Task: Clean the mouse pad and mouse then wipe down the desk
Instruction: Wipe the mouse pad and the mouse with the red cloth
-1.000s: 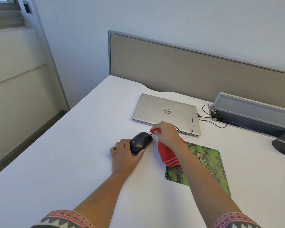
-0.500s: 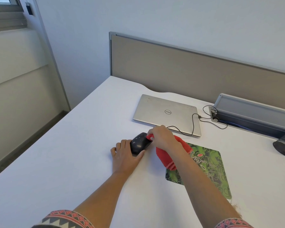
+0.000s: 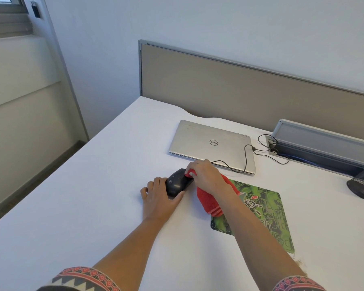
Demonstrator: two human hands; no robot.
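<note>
We found mouse (image 3: 178, 183) on desk (image 3: 88, 206), just left of mouse pad (image 3: 267, 208). Our left hand (image 3: 159, 199) clasped its sides; right hand (image 3: 206, 175) pinched red cloth (image 3: 208, 199) onto its top. We judged mouse light, hard, slick: flanks best hold.

- Black mouse (image 3: 177, 182) on a white desk (image 3: 93, 196), 2 hands on it.
- Left hand (image 3: 159, 199) grips the mouse's near end.
- Right hand (image 3: 206, 175) presses a red cloth (image 3: 208, 201) on the mouse's right side.
- Green mouse pad (image 3: 265, 211) right of the mouse.
- Closed silver laptop (image 3: 210, 141) beyond the mouse.
</note>
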